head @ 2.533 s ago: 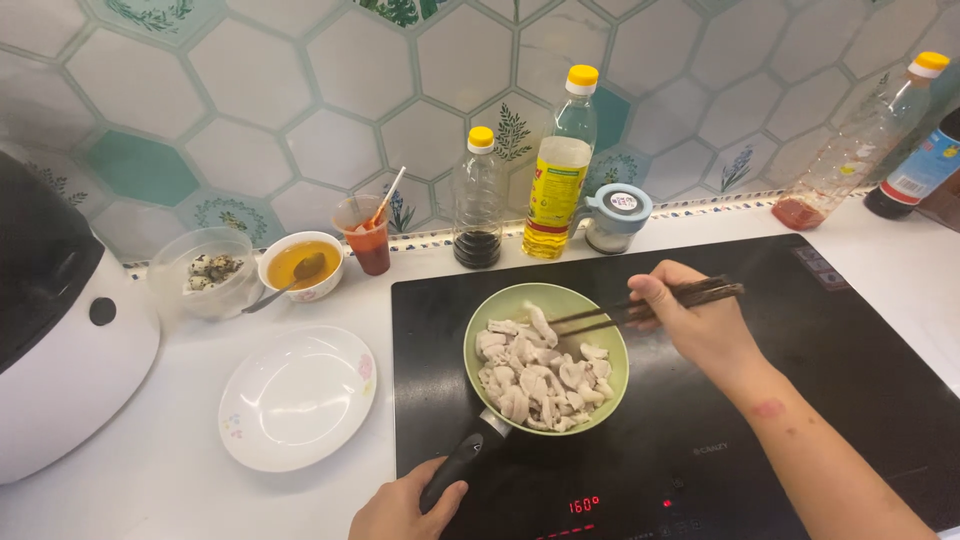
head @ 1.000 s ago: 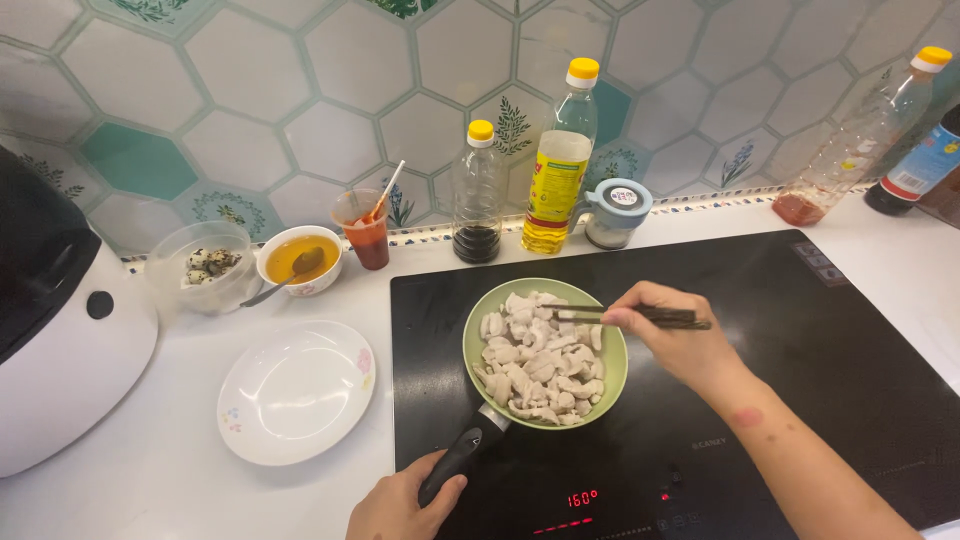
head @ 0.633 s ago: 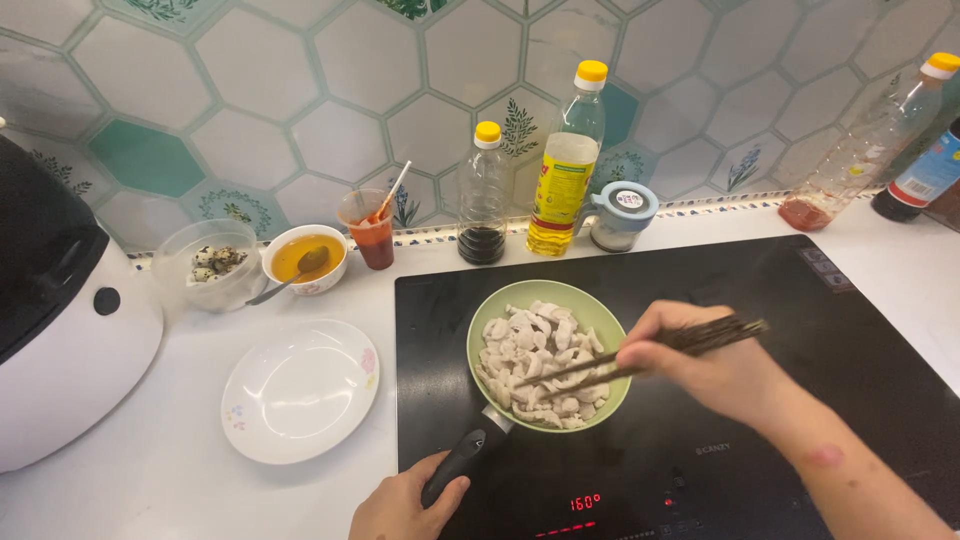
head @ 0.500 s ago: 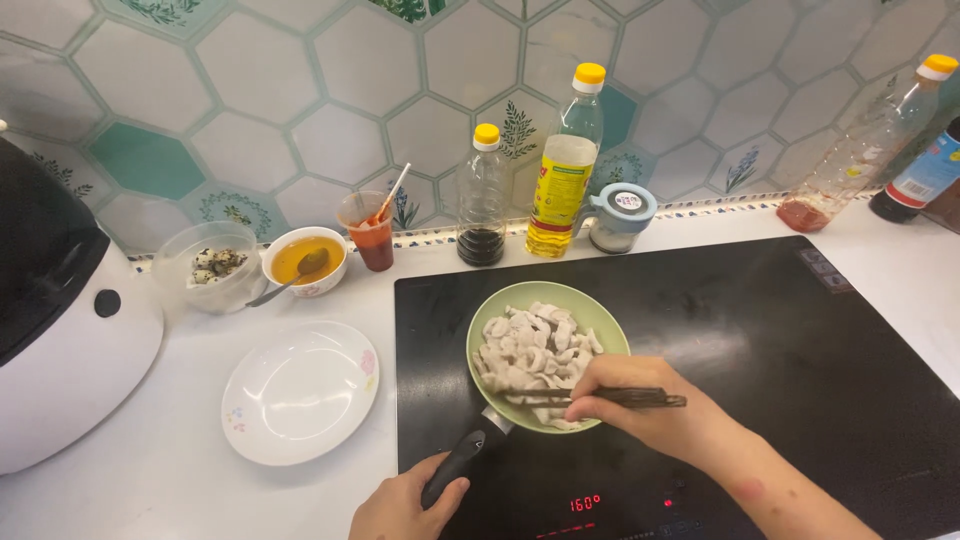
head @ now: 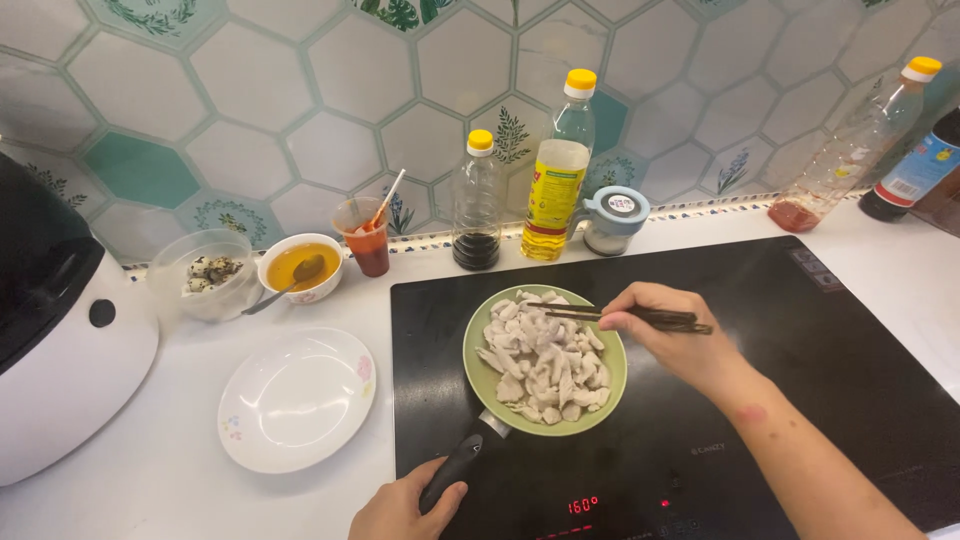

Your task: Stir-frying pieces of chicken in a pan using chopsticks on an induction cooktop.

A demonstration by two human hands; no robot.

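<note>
1. Pale sliced meat pieces fill a small green frying pan, which sits on the black glass induction hob, toward its left side.
2. Dark wooden chopsticks lie nearly level over the pan's far edge, their tips touching the top of the heap.
3. Right hand has its fingers pinched tight round the chopsticks at their rear half.
4. Left hand is wrapped about the end of the pan's black handle, steadying it at the hob's near edge.
5. Just left of the hob lies a white round plate with small flower prints, bare. Behind it stand a clear bowl of speckled eggs, a small bowl of orange sauce with a spoon and a cup of red paste.
6. Along the tiled wall stand a bottle of dark liquid, a yellow-capped oil bottle and a lidded jar.
7. Risks, as I judge them: the pan is heaped close to its rim, so a brisk stir could flick pieces onto the hot glass; the small pan could tip if the handle grip slackens.
8. Hard to tell: the left hand is cut by the bottom edge, and the white and black appliance at left is only partly shown, possibly a rice cooker.
</note>
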